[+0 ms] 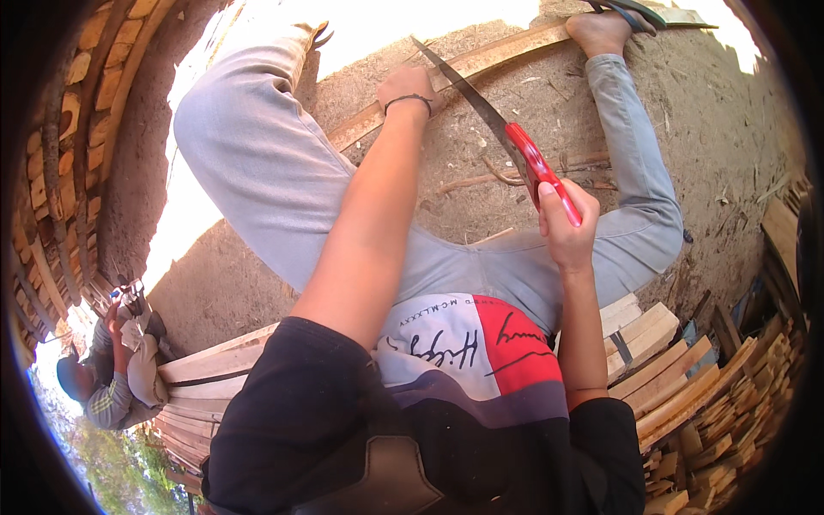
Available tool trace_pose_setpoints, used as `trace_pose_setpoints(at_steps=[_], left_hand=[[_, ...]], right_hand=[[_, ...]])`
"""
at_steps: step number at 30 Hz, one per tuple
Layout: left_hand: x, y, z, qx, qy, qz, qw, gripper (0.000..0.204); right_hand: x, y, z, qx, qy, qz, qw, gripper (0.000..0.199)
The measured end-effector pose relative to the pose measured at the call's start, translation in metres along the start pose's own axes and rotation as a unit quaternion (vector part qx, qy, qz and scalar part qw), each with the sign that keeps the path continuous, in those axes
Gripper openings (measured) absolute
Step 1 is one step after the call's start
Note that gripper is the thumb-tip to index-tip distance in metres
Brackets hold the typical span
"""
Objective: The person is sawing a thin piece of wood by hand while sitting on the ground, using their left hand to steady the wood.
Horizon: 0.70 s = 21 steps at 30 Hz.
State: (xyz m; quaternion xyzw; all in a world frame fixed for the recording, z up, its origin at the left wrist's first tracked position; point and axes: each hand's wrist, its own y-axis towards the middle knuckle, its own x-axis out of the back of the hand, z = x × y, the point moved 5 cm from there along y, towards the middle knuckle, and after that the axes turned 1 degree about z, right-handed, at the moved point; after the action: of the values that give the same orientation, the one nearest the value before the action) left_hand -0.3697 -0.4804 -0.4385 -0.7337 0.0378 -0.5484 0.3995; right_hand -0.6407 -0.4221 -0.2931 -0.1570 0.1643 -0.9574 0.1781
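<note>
1. R hand (566, 227): fingers curled tight round the red handle (539, 170) of a handsaw (481, 107), thumb side up; full grip, nothing else in it.
2. Saw blade runs up and left from the handle, its far part crossing the long wooden plank (506, 53) just beside the L hand.
3. L hand (410, 86): palm down, fingers folded over the plank's near edge, pressing on it; dark band on the wrist.
4. Plank lies on the sandy ground (704, 129), slanting from mid-left up to top right; the person's sandalled foot (605, 30) rests on its far end.
5. Grey trousers, knees spread either side of the plank.
6. Stacked cut boards (678, 386) lower right, more lower left.
7. Another person (116, 369) crouches at far left, near a brick wall (69, 137).
</note>
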Motion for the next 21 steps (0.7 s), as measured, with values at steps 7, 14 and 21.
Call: trace_pose_setpoints(at_steps=[7,14,21], left_hand=[[-0.007,-0.001,0.010,0.025,-0.010,-0.001,1.000,0.030],[-0.001,0.000,0.004,0.012,-0.011,-0.017,1.000,0.030],[-0.001,-0.003,0.017,0.025,-0.005,0.012,1.000,0.032]], right_hand=[[0.012,-0.040,0.029,0.060,-0.089,0.016,0.994,0.030],[-0.020,0.010,0.015,0.066,-0.055,-0.012,0.996,0.032],[0.001,-0.045,0.032,0.073,-0.102,0.014,0.992,0.029]])
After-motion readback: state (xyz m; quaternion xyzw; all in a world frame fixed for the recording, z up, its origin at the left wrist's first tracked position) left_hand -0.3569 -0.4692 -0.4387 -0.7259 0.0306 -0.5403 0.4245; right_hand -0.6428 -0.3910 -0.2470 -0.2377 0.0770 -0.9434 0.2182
